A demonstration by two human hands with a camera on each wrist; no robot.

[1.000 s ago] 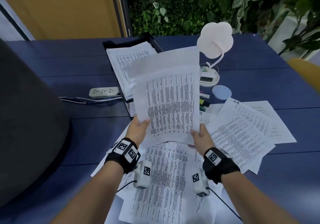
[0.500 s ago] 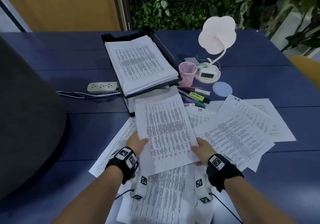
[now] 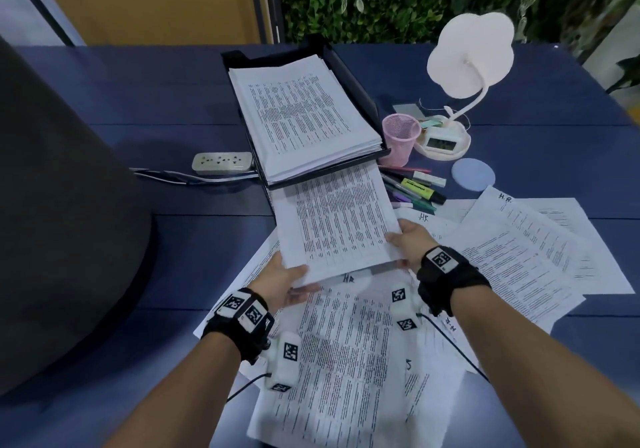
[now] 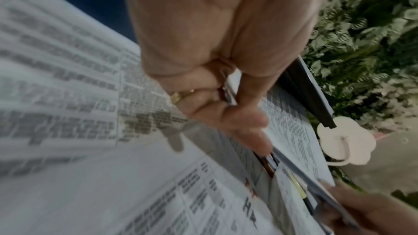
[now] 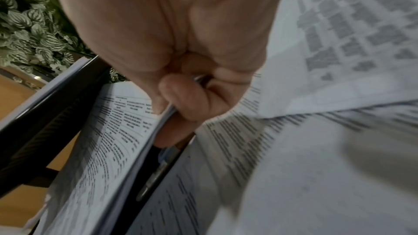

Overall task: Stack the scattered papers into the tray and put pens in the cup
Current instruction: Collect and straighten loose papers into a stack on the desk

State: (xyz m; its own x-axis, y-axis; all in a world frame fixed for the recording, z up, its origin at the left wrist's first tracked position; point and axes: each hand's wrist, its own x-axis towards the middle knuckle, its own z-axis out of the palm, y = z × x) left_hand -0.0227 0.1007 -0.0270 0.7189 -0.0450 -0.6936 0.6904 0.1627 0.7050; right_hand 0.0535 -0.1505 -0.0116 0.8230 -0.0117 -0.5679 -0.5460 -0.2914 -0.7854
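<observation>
The paper sheaf [image 3: 334, 226], mid-frame, is pinched at its near corners by the left hand [image 3: 282, 279] and right hand [image 3: 410, 245]; its far edge seems to enter the black tray [image 3: 360, 91] lower tier. Keep it level, slide straight.

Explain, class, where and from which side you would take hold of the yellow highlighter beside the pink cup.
Probably pinch the yellow highlighter mid-barrel from above. It lies flat among other pens, its tip reaching the papers; only its top is exposed.
</observation>
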